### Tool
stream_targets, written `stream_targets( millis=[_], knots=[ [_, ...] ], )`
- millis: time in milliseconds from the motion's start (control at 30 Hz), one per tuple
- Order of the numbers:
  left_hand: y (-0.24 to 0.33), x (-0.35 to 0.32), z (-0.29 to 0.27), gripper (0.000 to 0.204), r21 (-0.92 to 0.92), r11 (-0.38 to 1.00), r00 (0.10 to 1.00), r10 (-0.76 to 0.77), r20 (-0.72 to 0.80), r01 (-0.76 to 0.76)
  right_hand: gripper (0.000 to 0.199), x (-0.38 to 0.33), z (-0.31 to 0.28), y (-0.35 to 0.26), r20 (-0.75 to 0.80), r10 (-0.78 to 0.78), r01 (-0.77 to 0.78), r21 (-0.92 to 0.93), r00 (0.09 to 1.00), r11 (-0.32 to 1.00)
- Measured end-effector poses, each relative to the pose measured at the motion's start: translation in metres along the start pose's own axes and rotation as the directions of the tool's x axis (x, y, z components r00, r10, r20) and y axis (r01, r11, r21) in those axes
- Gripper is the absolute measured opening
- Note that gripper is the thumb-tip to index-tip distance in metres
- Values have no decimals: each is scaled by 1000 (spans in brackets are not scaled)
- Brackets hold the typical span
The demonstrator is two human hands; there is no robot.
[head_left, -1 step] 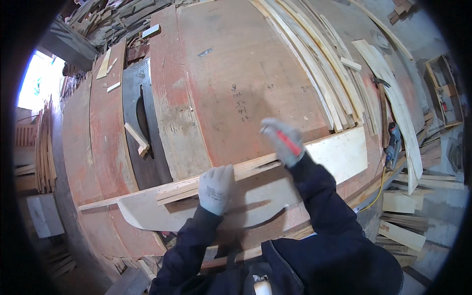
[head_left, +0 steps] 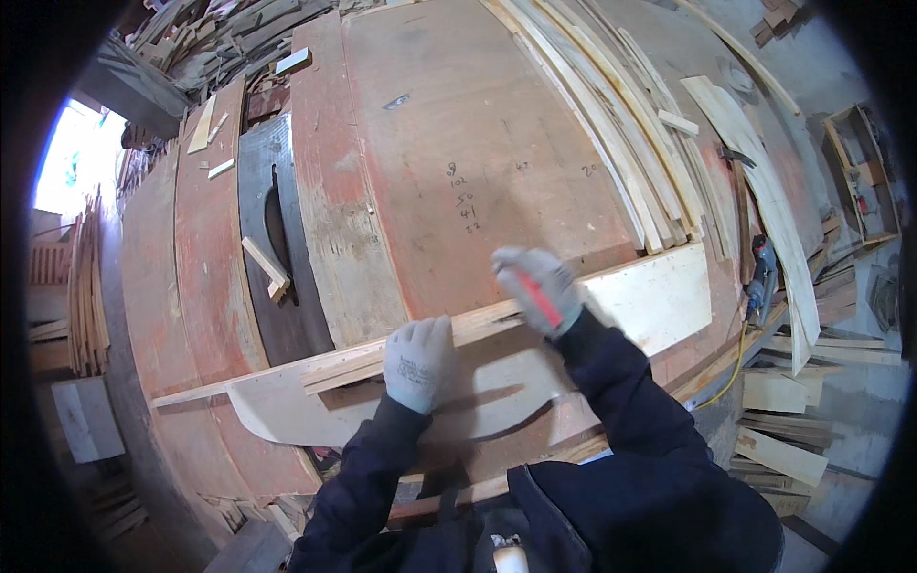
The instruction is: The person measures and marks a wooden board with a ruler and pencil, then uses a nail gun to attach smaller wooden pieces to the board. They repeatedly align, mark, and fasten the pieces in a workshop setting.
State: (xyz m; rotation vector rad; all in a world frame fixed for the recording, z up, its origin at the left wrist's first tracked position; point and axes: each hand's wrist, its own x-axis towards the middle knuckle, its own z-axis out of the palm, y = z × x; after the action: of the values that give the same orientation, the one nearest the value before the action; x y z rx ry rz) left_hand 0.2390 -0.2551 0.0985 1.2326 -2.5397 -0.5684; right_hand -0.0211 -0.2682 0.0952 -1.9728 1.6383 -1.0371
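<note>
On reddish worktable [head_left: 420,57]: left hand [head_left: 417,363] clasps wood strips [head_left: 349,371], right hand [head_left: 549,282] grips red object [head_left: 540,301] (scrap wood [head_left: 234,38] heaped beyond).

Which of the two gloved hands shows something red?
The right hand: a red streak shows across its pale glove, possibly a held object. The left hand, on the wooden strips, shows no red.

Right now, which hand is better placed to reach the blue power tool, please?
Probably the right hand: it's nearer the blue power tool, though seemingly holding a red object. The left hand touches wood strips.
</note>
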Motion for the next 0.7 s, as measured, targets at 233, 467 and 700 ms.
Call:
stream_targets(
  millis=[233,467,700],
  knots=[
    [25,-8,-20,53,25,999,999,45,-20,-45,51,-55,-4,-63,342,-89,189,-271,935,944],
    [94,-18,-34,52,74,982,973,160,169,-175,58,-129,-40,-61,422,46,148,-415,906,898],
    [180,-5,-16,51,-62,953,951,299,72,-295,58,-210,-105,-26,335,241,-184,-193,911,964]
  ],
)
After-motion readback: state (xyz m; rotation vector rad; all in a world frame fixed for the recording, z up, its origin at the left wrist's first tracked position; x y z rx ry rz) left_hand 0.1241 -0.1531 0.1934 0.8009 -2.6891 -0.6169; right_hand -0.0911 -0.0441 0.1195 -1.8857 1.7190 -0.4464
